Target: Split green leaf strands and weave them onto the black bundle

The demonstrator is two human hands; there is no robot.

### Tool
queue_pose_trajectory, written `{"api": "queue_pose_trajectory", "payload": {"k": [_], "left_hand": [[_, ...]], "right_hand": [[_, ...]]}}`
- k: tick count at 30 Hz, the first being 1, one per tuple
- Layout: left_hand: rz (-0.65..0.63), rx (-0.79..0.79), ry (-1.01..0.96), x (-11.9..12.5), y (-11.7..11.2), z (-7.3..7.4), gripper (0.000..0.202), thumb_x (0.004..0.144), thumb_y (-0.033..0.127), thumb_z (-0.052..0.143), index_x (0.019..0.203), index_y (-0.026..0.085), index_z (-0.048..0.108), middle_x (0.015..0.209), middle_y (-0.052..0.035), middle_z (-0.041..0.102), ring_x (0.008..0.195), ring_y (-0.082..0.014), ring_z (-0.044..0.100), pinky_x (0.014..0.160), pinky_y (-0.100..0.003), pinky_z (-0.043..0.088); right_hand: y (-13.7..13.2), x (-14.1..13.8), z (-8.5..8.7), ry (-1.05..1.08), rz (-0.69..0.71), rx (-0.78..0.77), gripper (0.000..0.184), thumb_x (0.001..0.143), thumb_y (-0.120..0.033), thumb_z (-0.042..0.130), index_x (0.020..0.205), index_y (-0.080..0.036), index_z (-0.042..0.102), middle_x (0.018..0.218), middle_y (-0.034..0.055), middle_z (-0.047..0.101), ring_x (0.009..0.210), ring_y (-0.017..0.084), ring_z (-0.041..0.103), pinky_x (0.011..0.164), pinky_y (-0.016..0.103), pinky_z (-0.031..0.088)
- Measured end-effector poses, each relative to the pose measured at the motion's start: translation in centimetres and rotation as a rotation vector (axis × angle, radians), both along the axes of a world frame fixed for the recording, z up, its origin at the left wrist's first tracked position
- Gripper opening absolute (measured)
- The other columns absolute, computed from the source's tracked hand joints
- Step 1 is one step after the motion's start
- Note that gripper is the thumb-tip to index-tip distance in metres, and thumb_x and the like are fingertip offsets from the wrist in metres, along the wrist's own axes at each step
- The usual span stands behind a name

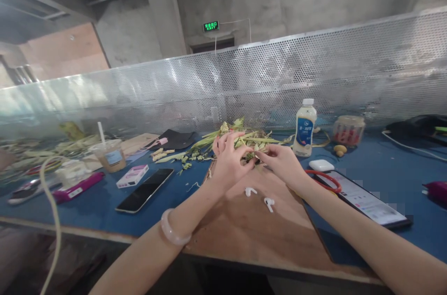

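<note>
My left hand (228, 157), with a pale bangle (172, 229) on its wrist, is arched with thumb and fingers curled in toward each other at the front of a heap of green stalks and leaves (263, 138). Close on its right, my right hand (282, 162) pinches with thumb and forefinger. The fingertips of both hands almost meet over small dark green bits. What they hold between them is too small and too covered to make out. Below the hands, a brown board (251, 234) carries two white earbuds (268, 204).
Left on the blue table lie a black phone (145, 191), a pink-white box (132, 176) and a straw cup (111, 157). Right stand a drink bottle (305, 130), a jar (348, 131), an earbud case (321, 165) and a lit tablet (366, 197). Perforated metal (157, 95) runs behind.
</note>
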State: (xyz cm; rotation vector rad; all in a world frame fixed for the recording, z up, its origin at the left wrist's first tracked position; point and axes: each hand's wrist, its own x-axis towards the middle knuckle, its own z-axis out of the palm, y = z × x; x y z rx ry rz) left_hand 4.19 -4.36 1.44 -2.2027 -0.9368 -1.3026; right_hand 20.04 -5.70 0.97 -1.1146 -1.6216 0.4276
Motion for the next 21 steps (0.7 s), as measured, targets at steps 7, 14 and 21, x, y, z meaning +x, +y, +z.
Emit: {"api": "queue_pose_trajectory", "payload": {"k": [7,14,21], "left_hand": [[-0.018,0.002,-0.012,0.00,0.05,-0.25,0.007,0.073,0.028,0.060,0.071,0.023,0.064,0.109,-0.0041,0.056,0.114,-0.0237,0.040,0.103,-0.047,0.014],[-0.029,-0.060,0.002,-0.17,0.06,-0.27,0.006,0.074,0.026,0.059,0.073,0.022,0.063,0.108,-0.0034,0.057,0.113,-0.0228,0.042,0.102,-0.046,0.018],[-0.022,-0.053,0.024,-0.31,-0.19,-0.11,0.011,0.077,0.030,0.055,0.076,0.024,0.063,0.103,-0.0021,0.060,0.110,-0.0211,0.047,0.103,-0.046,0.013]], "right_hand": [[-0.11,-0.21,0.11,-0.058,0.001,0.005,0.022,0.072,-0.033,0.054,0.064,-0.014,0.060,0.056,-0.0010,0.054,0.053,0.011,0.046,0.049,0.022,0.034],[-0.35,0.04,0.37,-0.106,0.036,0.053,0.019,0.074,-0.030,0.053,0.064,-0.015,0.060,0.060,0.0001,0.058,0.057,0.012,0.049,0.053,0.023,0.037],[-0.64,0.26,0.97,-0.134,0.063,0.030,0.018,0.074,-0.029,0.054,0.066,-0.014,0.060,0.061,0.0006,0.060,0.057,0.012,0.051,0.054,0.023,0.038]]}}
